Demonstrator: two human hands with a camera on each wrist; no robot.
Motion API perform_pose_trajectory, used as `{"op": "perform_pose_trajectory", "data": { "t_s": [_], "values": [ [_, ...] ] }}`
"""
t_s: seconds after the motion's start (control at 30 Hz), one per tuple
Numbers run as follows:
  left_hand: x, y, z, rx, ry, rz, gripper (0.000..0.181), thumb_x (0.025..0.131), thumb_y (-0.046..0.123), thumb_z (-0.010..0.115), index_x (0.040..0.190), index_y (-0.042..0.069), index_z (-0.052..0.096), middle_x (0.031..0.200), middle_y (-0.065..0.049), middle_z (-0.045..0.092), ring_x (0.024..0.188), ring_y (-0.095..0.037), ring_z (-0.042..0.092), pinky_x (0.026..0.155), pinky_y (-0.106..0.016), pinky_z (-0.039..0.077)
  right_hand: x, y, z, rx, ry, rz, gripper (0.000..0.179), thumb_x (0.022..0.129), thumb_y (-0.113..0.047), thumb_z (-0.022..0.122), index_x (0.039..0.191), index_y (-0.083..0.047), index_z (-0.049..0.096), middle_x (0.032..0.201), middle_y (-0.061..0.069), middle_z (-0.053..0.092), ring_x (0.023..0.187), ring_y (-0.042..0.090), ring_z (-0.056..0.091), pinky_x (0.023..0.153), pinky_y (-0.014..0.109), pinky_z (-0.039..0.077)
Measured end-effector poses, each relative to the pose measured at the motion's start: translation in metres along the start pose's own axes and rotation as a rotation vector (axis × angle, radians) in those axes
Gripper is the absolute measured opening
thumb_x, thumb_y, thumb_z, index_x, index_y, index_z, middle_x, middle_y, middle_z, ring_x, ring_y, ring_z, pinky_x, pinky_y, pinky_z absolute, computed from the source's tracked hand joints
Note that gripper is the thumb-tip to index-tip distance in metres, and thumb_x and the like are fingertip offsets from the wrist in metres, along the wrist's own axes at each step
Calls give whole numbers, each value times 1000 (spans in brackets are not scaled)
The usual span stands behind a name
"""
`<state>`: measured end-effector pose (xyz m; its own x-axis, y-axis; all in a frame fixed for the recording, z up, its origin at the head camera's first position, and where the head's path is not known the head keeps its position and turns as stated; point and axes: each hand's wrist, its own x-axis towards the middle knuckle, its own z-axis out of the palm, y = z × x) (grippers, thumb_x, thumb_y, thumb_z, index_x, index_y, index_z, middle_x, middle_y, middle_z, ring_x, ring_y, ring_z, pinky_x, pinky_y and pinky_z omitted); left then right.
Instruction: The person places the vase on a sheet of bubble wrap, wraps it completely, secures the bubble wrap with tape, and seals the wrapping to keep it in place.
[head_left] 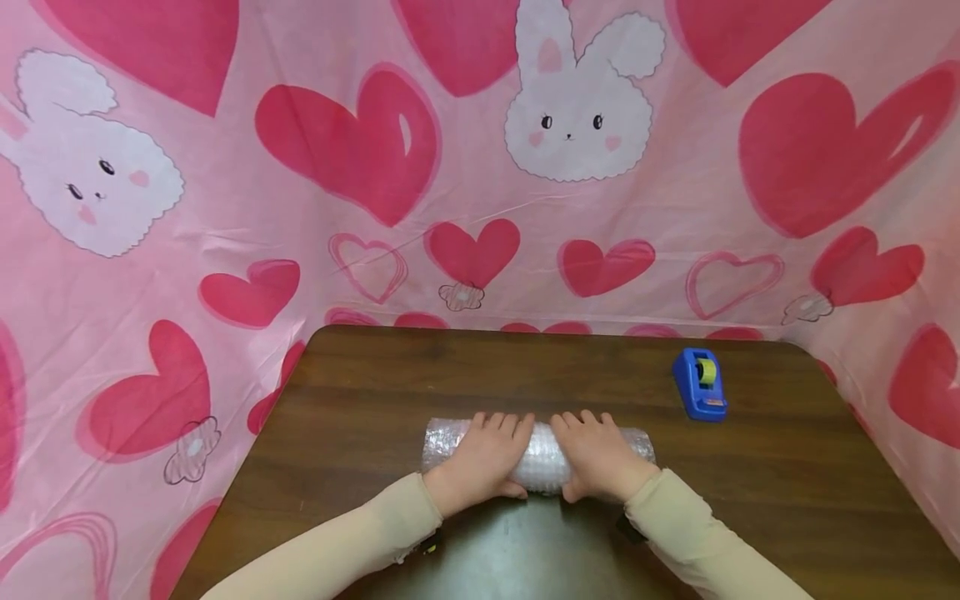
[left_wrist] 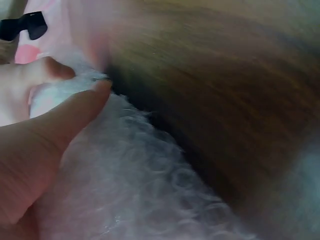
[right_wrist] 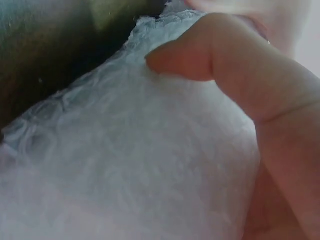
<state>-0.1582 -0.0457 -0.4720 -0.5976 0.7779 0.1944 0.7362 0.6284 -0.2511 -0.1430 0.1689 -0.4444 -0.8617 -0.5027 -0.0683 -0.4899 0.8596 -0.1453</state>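
Note:
A roll of clear bubble wrap (head_left: 543,460) lies crosswise on the brown wooden table. My left hand (head_left: 486,460) grips its left half, fingers over the top and thumb on the near side. On the right half, my right hand (head_left: 600,457) holds it the same way, a short gap from the left. In the left wrist view the thumb (left_wrist: 67,117) presses on the bubbled sheet (left_wrist: 145,180). The right wrist view shows the other thumb (right_wrist: 225,65) bent against the wrap (right_wrist: 135,140). Whether anything is rolled inside cannot be seen.
A blue tape dispenser (head_left: 703,392) with a yellowish roll stands at the table's back right. The wooden tabletop (head_left: 360,392) reaches back to a pink curtain (head_left: 480,196) with hearts and bunnies, which also hangs along both sides.

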Motion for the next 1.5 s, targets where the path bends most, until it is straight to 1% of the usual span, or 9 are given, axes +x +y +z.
{"op": "perform_pose_trajectory", "data": {
  "t_s": [0.1,0.2,0.33,0.43,0.7,1.03,1.23,1.33,1.5],
  "values": [
    [3,-1,5,-14,23,-29,104,66,74,85,141,8,56,119,-7,69,102,-23,67,82,-42,52,2,2,-3,-7,-11,-3,78,58,-33,98,117,-3,57,111,13,65,98,36,60,89,61,49],
    [4,-1,7,-28,21,-48,102,64,70,88,138,8,56,116,-7,69,100,-23,67,80,-42,53,5,4,-4,-15,-20,-8,86,61,-37,96,128,-1,57,119,15,64,109,39,59,97,64,46],
    [6,-4,7,-43,2,-52,97,63,64,92,134,9,57,111,-6,69,96,-23,67,77,-41,53,5,4,-5,-15,-21,-3,99,66,-39,94,146,0,50,135,20,60,126,46,54,107,70,37],
    [8,-6,7,-77,-29,-45,93,64,61,92,133,10,57,109,-6,69,94,-23,68,76,-41,53,0,2,-4,-28,-11,-5,100,70,-38,93,151,0,47,140,24,56,132,50,50,109,72,34],
    [17,-13,6,-193,-164,-42,89,66,56,92,134,11,55,112,-6,68,99,-25,68,83,-46,55,-18,-8,3,-118,115,-41,107,71,-41,96,153,2,42,143,30,52,136,52,48,108,70,36],
    [27,-25,-3,-351,-329,-21,84,74,49,90,139,12,53,120,-6,68,108,-28,68,92,-50,54,-27,-17,5,-172,139,-28,115,67,-47,97,154,2,39,146,30,51,137,50,47,110,68,36],
    [32,-29,-6,-420,-447,16,87,75,49,90,143,9,53,128,-5,69,110,-20,69,89,-38,57,-30,-19,8,-193,145,-33,118,63,-48,99,152,2,41,141,28,55,131,48,53,106,66,41],
    [34,-31,-6,-457,-506,33,88,75,52,89,143,8,53,123,-2,70,106,-16,69,85,-33,57,-30,-19,11,-192,138,-31,118,61,-49,99,152,1,42,138,26,56,128,47,55,105,65,43],
    [37,-33,-8,-496,-529,52,81,74,52,89,135,10,56,111,1,71,96,-13,68,81,-32,57,-28,-17,14,-226,177,-49,117,57,-53,99,147,1,48,126,22,60,116,42,60,98,62,48]
  ]
}}
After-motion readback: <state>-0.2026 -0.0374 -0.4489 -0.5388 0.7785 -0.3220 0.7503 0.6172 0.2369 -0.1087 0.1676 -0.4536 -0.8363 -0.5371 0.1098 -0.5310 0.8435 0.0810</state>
